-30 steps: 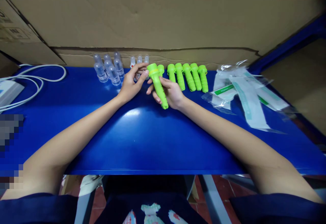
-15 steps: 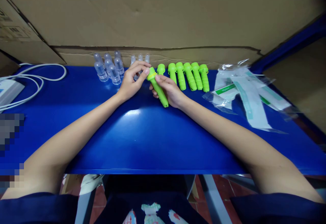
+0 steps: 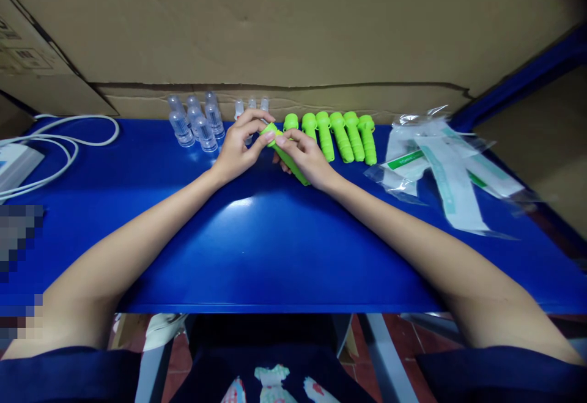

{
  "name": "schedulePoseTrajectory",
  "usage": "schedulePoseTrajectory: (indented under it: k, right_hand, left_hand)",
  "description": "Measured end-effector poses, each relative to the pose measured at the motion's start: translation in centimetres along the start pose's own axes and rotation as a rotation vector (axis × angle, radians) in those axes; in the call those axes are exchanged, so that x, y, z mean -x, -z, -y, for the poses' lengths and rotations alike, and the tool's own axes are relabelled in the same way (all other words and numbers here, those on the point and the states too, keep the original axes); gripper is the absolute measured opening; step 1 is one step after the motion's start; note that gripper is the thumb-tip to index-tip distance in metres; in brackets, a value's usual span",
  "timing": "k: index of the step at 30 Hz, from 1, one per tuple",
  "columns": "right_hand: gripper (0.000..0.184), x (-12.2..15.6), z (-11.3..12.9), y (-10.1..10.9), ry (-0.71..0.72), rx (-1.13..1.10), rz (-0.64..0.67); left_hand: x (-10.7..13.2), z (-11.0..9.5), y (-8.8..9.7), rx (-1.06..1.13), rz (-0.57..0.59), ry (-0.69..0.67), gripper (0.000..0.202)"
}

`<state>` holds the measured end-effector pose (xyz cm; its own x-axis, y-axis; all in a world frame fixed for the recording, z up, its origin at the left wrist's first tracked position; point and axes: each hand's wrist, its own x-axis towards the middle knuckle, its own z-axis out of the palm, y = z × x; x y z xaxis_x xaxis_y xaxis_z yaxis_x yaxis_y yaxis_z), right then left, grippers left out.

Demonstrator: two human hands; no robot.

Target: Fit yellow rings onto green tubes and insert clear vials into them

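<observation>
Nearest me, two dark sleeves (image 3: 68, 375) flank the front edge of the blue table (image 3: 275, 250). Farther in, over the table's middle, I have the green tube (image 3: 296, 169): the right hand (image 3: 312, 161) is wrapped around its body, while the left hand (image 3: 233, 153) pinches its toothed end between thumb and fingers. Its long axis slants, toothed end away and to my left, plain end back toward me and to the right. Well off to the right lie bagged packets (image 3: 452, 177), overlapping; far left, a white cable (image 3: 96, 120) loops beside a white box (image 3: 21, 167). Beyond the hands, clear bottles (image 3: 182, 126) stand left, then small bottles (image 3: 252, 106), partly blocked by the left hand. A lone green piece (image 3: 291, 122) and five matching tubes (image 3: 339, 131) line up near the cardboard (image 3: 293, 30) behind.
</observation>
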<state>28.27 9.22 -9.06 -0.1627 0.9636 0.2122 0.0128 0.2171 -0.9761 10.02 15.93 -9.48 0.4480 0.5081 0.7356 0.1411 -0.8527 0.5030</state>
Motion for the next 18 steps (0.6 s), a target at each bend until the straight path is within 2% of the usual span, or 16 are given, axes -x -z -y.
schedulePoseTrajectory:
  k: [5,11,18]
  right_hand:
    - [0.062,0.17,0.09,-0.21,0.001,-0.002,0.007]
    - [0.056,0.26,0.82,-0.11,-0.119,-0.028,0.075]
    - [0.048,0.06,0.68,0.31,-0.044,-0.021,0.129]
  left_hand:
    - [0.04,-0.25,-0.3,-0.024,-0.022,-0.021,0.049]
    - [0.0,-0.63,-0.44,-0.029,-0.011,-0.018,0.051]
    - [0.05,-0.43,-0.35,-0.035,-0.017,-0.034,0.05]
